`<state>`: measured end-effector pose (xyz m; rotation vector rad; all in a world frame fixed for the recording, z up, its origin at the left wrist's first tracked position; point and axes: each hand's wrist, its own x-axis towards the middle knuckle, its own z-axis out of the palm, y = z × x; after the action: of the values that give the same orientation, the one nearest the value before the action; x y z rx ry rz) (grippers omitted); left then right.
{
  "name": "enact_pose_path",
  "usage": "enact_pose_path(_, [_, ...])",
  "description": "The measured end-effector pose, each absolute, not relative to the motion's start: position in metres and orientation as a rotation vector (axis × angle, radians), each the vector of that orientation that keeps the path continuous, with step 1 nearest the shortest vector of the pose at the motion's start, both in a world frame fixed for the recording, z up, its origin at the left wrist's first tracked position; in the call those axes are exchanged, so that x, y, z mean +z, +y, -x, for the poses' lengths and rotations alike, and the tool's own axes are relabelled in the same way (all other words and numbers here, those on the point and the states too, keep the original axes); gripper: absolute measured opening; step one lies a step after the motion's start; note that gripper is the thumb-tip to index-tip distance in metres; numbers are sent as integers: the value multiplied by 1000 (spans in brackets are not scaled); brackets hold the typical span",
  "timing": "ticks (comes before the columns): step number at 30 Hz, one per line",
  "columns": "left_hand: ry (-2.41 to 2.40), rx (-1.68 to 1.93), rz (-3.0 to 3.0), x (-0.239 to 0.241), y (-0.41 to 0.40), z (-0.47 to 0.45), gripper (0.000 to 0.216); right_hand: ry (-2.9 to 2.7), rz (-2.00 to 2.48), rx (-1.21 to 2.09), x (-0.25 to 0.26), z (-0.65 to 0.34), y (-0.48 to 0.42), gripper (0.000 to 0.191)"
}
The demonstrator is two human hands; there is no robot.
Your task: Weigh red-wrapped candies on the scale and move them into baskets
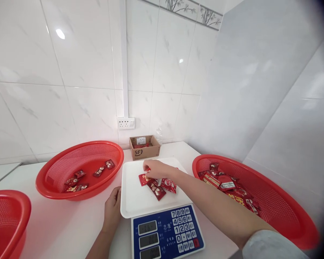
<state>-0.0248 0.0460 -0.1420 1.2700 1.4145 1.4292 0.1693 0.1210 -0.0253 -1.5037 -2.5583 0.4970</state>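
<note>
My right hand [153, 168] reaches over the white tray [131, 201] of a digital scale [167, 232], its fingers pinched on a small red packet. Below it, several red snack packets lie in a loose pile, among them a dark red packet [156, 190] and a bright red packet [169, 185]. My forearm partly covers the pile's right side. On the table at the tray's left edge rests my left hand [112, 205], fingers curled in towards the tray. What those fingers hold, if anything, is hidden.
A red basket [81, 145] with several packets stands left of the scale, and another red basket [24, 208] is at the left edge. The right red basket [286, 205] holds many packets. Behind the tray sits a cardboard box [144, 153] near the wall socket [126, 123].
</note>
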Motion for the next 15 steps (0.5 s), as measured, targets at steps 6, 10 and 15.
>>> enact_pose_path(6, [1447, 1403, -1265, -141, 45, 26, 36, -2593, 1444, 593, -29, -160, 118, 24])
enact_pose_path(10, [1456, 1399, -1264, -140, 44, 25, 38, -2474, 1376, 630, -26, -156, 117, 13])
enact_pose_path(15, [1437, 1430, -1295, -143, 46, 26, 37, -2137, 1353, 681, -5, -169, 109, 9])
